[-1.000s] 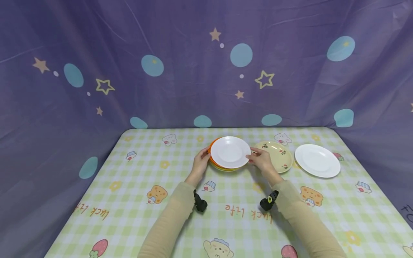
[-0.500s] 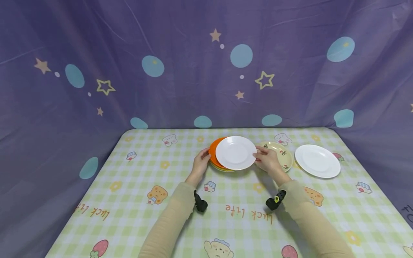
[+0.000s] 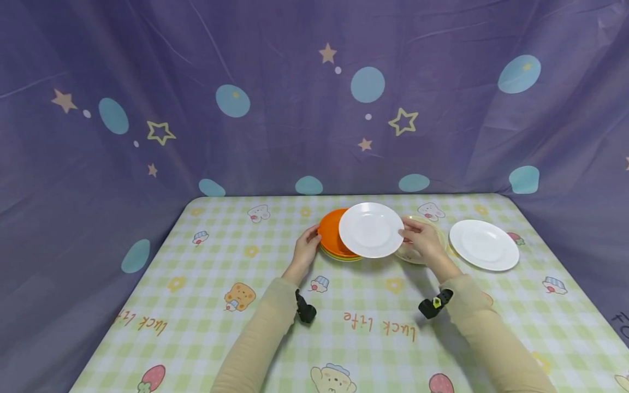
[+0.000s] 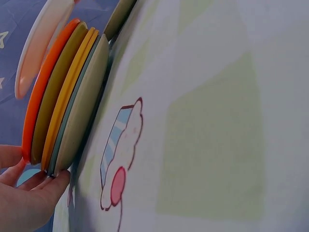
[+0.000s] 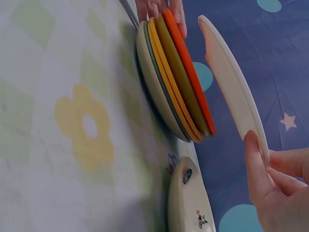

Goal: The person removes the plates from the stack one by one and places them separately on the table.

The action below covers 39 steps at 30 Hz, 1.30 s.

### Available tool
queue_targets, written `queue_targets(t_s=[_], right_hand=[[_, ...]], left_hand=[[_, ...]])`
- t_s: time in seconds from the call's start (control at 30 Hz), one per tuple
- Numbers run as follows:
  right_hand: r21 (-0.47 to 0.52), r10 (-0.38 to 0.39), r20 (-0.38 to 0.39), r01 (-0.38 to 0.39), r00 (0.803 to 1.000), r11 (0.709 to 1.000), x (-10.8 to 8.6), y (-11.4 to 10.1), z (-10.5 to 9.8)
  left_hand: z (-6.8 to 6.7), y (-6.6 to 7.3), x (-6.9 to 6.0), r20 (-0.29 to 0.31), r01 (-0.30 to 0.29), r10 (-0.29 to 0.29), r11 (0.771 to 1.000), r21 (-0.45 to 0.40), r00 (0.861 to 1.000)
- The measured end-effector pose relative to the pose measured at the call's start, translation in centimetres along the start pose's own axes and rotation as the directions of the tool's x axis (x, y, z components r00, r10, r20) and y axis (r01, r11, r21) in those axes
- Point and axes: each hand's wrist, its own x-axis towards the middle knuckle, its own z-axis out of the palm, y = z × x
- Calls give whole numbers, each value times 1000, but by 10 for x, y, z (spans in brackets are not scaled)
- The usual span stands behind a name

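Pinched at its right rim by my right hand (image 3: 426, 244), a white plate (image 3: 371, 229) is raised above a stack of plates. In the right wrist view this white plate (image 5: 234, 79) is tilted and apart from the stack, the thumb on one face and fingers on the other. An orange plate (image 3: 330, 233) tops the stack; olive, yellow, green and cream rims show below it in the left wrist view. My left hand (image 3: 304, 251) grips the stack's left edge, fingers (image 4: 55, 186) at the lowest plate and others near the orange rim.
Partly behind my right hand, a cream plate with small printed motifs (image 3: 410, 254) lies on the table. Farther right lies a larger white plate (image 3: 484, 245). A green-and-white checked tablecloth (image 3: 363, 355) covers the table, with a purple curtain (image 3: 275, 153) behind.
My right hand has lifted the white plate off the stack and moved it right, baring the orange plate. My left hand has stayed at the stack's left edge.
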Motion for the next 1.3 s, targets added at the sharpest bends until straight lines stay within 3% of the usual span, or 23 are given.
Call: queue_targets(t_s=[0.2,0.57,1.0,1.17,1.3], right_hand=[[50,13,16,-14,1000,999,-5,-2,-15],[-8,19,49,-19,999,1000,-21,-1,-44],[88,37,88,-45,995,995,-40,5,-81],[41,24,89,-28,996,999,-39,19,-98],[60,27,77,-32,997,998,-27,43,-117]], left_hand=[[-1,0,0,1,10,-10,1000,0,1000],[0,-3,2,9,12,-12,1000,-13,1000],[-1,-2,4,15,4,-3,1000,-24,1000],[0,-4,5,16,6,-6,1000,-26,1000],[-1,-5,4,16,7,-6,999,-32,1000]])
